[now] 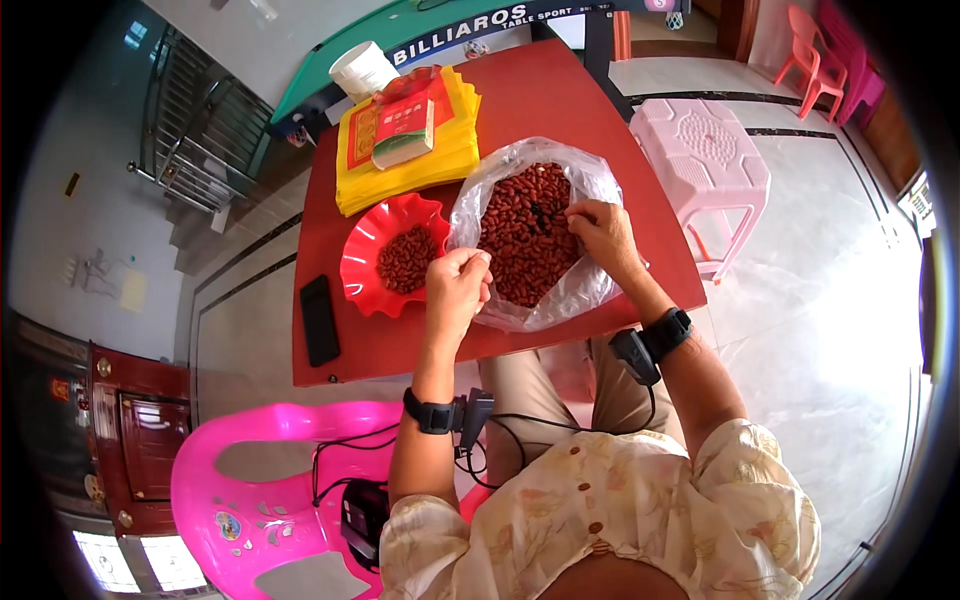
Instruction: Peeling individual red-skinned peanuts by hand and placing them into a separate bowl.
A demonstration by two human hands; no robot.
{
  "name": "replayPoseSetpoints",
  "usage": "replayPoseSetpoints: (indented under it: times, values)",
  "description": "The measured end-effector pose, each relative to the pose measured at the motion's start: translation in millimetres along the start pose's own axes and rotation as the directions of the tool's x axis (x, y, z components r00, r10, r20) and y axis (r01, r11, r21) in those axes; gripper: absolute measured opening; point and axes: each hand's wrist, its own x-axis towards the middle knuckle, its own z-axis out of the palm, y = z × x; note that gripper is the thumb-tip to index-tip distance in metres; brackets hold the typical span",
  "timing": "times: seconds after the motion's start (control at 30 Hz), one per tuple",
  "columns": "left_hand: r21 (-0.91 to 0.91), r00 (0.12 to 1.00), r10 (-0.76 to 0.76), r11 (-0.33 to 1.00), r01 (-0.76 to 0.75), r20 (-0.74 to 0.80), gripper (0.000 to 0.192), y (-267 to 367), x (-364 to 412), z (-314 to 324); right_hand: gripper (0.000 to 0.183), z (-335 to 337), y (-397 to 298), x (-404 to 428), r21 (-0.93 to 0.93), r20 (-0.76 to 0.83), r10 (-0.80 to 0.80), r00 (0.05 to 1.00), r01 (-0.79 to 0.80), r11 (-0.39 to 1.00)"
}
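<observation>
A clear plastic bag (592, 176), its mouth spread wide, holds many dark red kidney beans (521, 225) on the red table. My right hand (604, 232) is over the bag's right side, thumb and forefinger together near the beans; whether a bean is between them is hidden. Between the bag and a red wavy-edged bowl (360, 255) is my left hand (457, 289), fingers curled and fingertips over the bag's left edge. What it holds, if anything, cannot be seen. A smaller heap of red beans (407, 259) lies in the bowl.
Yellow paper sheets (405, 180) carry a thick book (405, 135) behind the bowl, beside a white bucket (364, 71). A black phone (319, 321) lies at the table's left edge. A pink stool (705, 142) stands right, a pink chair (247, 480) left. Cables run between my wrist straps.
</observation>
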Motion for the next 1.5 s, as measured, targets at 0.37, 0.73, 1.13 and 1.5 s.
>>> replayPoseSetpoints:
  times: [0.37,0.73,1.13,1.5]
  values:
    - [0.822,0.921,0.378,0.495,-0.282,0.088,0.02,-31,18,10,0.016,5,9,-6,0.025,-0.089,-0.104,0.991,0.106,0.994]
    - [0.687,0.95,0.312,0.69,-0.227,0.0,0.012,-29,17,10,0.012,4,3,-9,-0.036,-0.11,-0.218,0.97,0.215,0.976]
    - [0.59,0.835,0.46,0.778,-0.215,-0.302,0.012,-7,26,-62,0.012,6,6,-10,0.054,-0.147,-0.188,0.971,0.198,0.979]
    - [0.552,0.887,0.458,0.754,-0.357,-0.051,0.018,10,8,-30,0.01,3,4,-12,0.047,-0.168,-0.228,0.959,0.239,0.97]
